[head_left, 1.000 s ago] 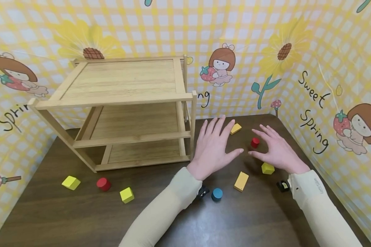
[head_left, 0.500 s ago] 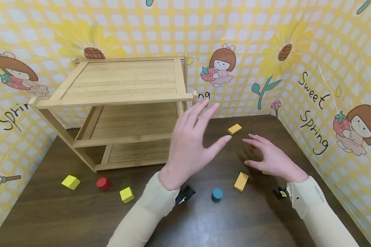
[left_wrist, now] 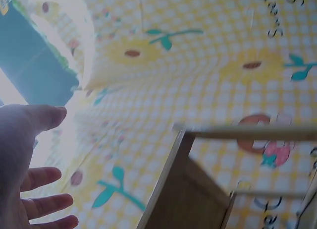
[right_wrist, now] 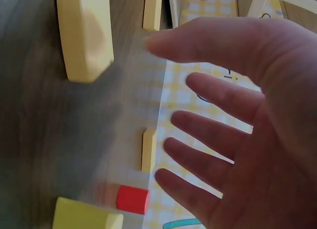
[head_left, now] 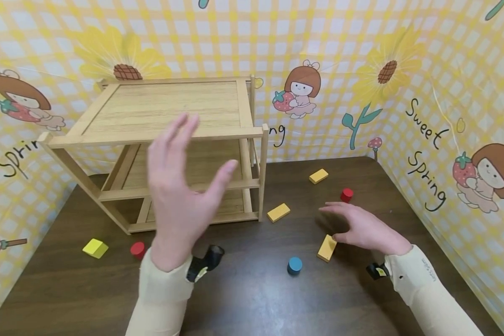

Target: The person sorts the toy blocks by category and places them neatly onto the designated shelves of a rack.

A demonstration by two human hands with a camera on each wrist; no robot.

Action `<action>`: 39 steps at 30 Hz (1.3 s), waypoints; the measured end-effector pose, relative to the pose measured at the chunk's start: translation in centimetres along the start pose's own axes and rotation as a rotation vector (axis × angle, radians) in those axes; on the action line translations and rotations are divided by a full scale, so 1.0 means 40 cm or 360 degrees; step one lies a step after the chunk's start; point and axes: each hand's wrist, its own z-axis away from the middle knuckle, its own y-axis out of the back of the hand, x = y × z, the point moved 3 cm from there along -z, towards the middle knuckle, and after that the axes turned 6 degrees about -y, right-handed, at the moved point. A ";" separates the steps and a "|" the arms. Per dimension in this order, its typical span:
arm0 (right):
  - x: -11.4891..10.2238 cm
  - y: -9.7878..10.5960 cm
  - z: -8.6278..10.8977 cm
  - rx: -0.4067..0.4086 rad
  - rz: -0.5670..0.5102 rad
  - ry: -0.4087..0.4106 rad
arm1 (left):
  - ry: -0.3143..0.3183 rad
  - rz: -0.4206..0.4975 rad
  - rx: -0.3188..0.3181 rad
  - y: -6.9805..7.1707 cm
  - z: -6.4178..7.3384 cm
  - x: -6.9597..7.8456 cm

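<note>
My left hand (head_left: pixel 178 196) is raised in front of the wooden shelf (head_left: pixel 159 109), fingers up and thumb spread, holding nothing. It covers part of the shelf's lower tiers in the head view. My right hand (head_left: pixel 363 228) hovers over the right side of the table, palm down, fingers apart from the thumb and nothing in them. Its thumb overlaps the edge of an orange rectangular block (head_left: pixel 327 248) in the head view. A red cylinder (head_left: pixel 346 194) lies just beyond its fingers. In the right wrist view a yellow block (right_wrist: pixel 84 215) shows at the bottom, near the red cylinder.
Two more orange blocks lie right of the shelf, one near (head_left: pixel 279 212) and one farther back (head_left: pixel 318 176). A blue cylinder (head_left: pixel 295 265) stands mid-table. At left are a yellow block (head_left: pixel 95 248) and another red cylinder (head_left: pixel 138 250). Checked cloth (head_left: pixel 340 37) walls the table.
My left hand has swept left from beside the shelf to in front of it, uncovering an orange block. My right hand has come slightly nearer and left, uncovering the red cylinder again.
</note>
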 end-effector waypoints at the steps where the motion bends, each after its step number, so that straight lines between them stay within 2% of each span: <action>1: -0.001 -0.005 0.001 -0.0018 -0.0003 0.0006 | 0.0034 -0.0025 0.0040 0.016 -0.003 -0.008; 6: -0.001 -0.027 0.008 -0.0111 -0.0025 -0.0015 | 0.0206 -0.0150 0.0230 0.094 -0.020 -0.041; 10: -0.004 -0.032 0.013 -0.0146 -0.0024 -0.0029 | 0.0312 -0.0156 0.0399 0.154 -0.033 -0.064; 13: -0.008 -0.033 0.012 -0.0149 -0.0021 -0.0018 | 0.0381 -0.0139 0.0470 0.197 -0.034 -0.089; 18: -0.014 -0.040 0.013 -0.0153 -0.0024 0.0000 | 0.0535 -0.0203 0.0464 0.262 -0.013 -0.148; 22: -0.015 -0.045 0.017 -0.0145 -0.0034 0.0027 | 0.0717 -0.0297 0.0468 0.301 0.005 -0.190; 30: -0.010 -0.053 0.021 -0.0120 -0.0071 0.0075 | 0.1128 -0.0382 0.0398 0.339 0.036 -0.251; 34: -0.012 -0.053 0.022 -0.0121 -0.0085 0.0085 | 0.1330 -0.0314 0.0330 0.355 0.059 -0.303; 39: -0.017 -0.051 0.021 -0.0130 -0.0080 0.0106 | 0.1392 -0.0076 0.0291 0.368 0.087 -0.361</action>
